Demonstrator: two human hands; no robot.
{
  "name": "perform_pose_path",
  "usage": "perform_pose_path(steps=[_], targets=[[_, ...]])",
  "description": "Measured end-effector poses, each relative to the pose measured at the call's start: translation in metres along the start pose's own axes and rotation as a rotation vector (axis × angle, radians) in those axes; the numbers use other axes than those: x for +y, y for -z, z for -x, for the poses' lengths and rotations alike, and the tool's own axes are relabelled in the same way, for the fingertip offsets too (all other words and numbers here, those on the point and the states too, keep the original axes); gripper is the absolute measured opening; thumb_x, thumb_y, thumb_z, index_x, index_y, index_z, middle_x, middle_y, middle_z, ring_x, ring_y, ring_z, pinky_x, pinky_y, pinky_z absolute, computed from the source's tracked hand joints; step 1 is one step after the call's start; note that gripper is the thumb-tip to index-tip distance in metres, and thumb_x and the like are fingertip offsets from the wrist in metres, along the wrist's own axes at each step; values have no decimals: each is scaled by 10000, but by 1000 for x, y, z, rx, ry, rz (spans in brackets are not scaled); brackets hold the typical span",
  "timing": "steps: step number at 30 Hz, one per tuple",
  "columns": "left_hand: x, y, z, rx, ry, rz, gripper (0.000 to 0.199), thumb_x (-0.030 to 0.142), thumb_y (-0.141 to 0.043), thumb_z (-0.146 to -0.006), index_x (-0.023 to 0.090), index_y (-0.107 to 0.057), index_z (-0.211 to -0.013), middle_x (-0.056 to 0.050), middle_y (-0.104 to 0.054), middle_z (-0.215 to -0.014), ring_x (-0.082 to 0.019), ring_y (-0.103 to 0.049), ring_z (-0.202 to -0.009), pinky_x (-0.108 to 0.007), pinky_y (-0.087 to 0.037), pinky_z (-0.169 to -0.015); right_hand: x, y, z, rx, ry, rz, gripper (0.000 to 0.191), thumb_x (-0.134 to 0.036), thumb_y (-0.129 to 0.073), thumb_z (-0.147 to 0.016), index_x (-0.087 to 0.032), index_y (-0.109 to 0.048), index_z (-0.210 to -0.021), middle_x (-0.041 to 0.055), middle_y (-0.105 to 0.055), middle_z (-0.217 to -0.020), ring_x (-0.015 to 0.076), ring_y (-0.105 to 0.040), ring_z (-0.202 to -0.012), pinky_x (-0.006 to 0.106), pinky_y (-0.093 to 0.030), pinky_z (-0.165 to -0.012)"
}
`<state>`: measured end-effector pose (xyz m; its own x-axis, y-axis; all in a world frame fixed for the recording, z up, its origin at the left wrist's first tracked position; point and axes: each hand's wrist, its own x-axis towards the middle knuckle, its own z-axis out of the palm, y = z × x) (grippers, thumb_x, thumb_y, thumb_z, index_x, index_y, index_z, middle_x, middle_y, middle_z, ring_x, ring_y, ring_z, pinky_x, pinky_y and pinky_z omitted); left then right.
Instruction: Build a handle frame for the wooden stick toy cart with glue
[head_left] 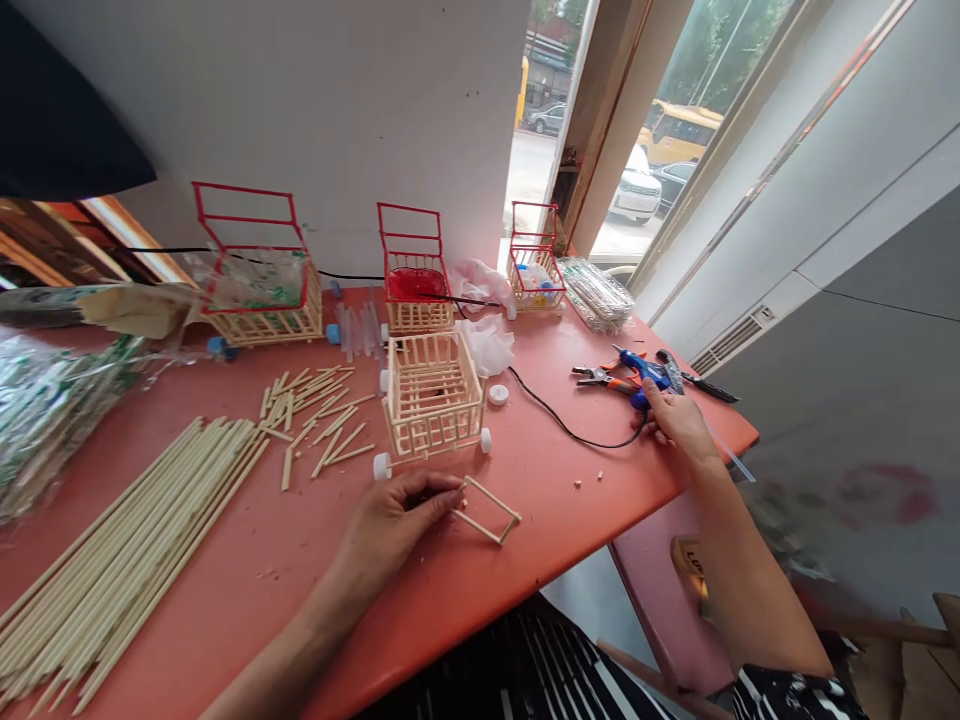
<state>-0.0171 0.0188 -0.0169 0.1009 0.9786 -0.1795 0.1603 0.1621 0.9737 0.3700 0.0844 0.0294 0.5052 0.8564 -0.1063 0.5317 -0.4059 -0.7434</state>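
My left hand pinches one end of a small rectangular frame of thin wooden sticks, low over the table. My right hand is closed round a blue glue gun at the table's right side; a black cord runs from it and a clear glue stick shows behind the hand. Just beyond my left hand stands an unpainted stick cart basket on white wheels. A white round cap lies beside it.
Pliers lie by the glue gun. Long sticks and short cut pieces cover the left of the red table. Carts with red handles stand along the wall. A plastic-wrapped bundle sits near the window.
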Motion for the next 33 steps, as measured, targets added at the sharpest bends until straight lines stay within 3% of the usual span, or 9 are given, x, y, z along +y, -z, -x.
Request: perform_pose_path(steps=[2, 4, 5, 6, 9, 11, 13, 23, 33], targets=[[-1, -2, -1, 0, 8, 43, 219, 399, -771, -658, 211, -814, -761, -46, -796, -731, -211, -702, -664, -270, -538, -608, -9, 6, 14, 62, 39, 116, 521, -565, -599, -926, -195, -605, -559, 78, -602, -449, 205, -616, -492, 264, -384, -443], [0, -3, -1, 6, 10, 60, 212, 392, -766, -665, 206, -809, -757, -48, -795, -726, -213, -707, -668, -275, -545, -616, -20, 2, 36, 160, 142, 185, 462, -563, -607, -918, -202, -638, -631, 90, -642, -536, 255, -671, -661, 280, -421, -521], [1, -3, -2, 6, 14, 58, 208, 390, -764, -667, 206, -807, -754, -49, -797, -725, -215, -709, -667, -279, -548, -617, -26, -5, 49, 195, 288, 208, 418, -549, -582, -936, -202, -676, -721, 97, -694, -631, 262, -689, -729, 288, -452, -571], [2, -3, -1, 2, 18, 50, 208, 389, -760, -671, 206, -806, -756, -49, -798, -727, -216, -709, -667, -282, -549, -616, -32, -16, 63, 138, 430, 180, 391, -528, -550, -957, -201, -707, -810, 102, -738, -733, 260, -703, -783, 296, -483, -626], [5, -2, 0, 8, 23, 44, 203, 381, -750, -669, 202, -801, -749, -48, -794, -708, -221, -713, -663, -286, -553, -613, -46, -61, 101, -433, 640, 25, 352, -430, -485, -1001, -204, -755, -1009, 84, -793, -996, 229, -728, -890, 286, -521, -696], [7, -1, 0, 15, 27, 45, 196, 369, -746, -669, 202, -803, -754, -49, -797, -718, -223, -721, -680, -288, -562, -629, -51, -88, 117, -626, 667, -1, 298, -361, -533, -986, -199, -761, -1086, 70, -795, -1034, 209, -718, -864, 280, -518, -706], [9, 0, 0, 17, 31, 37, 192, 363, -742, -671, 204, -806, -759, -48, -798, -728, -218, -717, -675, -285, -565, -624, -53, -104, 124, -717, 687, -21, 269, -331, -574, -971, -189, -763, -1098, 54, -795, -975, 185, -696, -803, 266, -505, -701], [12, -3, 0, 38, 62, 65, 190, 345, -747, -651, 185, -799, -738, -38, -777, -677, -187, -683, -609, -255, -523, -567, -52, -116, 129, -717, 724, -35, 147, -278, -627, -945, -169, -706, -887, -20, -649, -717, 103, -501, -598, 215, -395, -582], [18, -3, 3, 31, 137, 84, 238, 380, -739, -624, 168, -785, -723, -33, -737, -628, -151, -603, -528, -227, -463, -479, -51, -118, 132, -663, 732, -56, 106, -257, -647, -931, -182, -656, -856, -36, -610, -697, 92, -446, -561, 215, -365, -548]])
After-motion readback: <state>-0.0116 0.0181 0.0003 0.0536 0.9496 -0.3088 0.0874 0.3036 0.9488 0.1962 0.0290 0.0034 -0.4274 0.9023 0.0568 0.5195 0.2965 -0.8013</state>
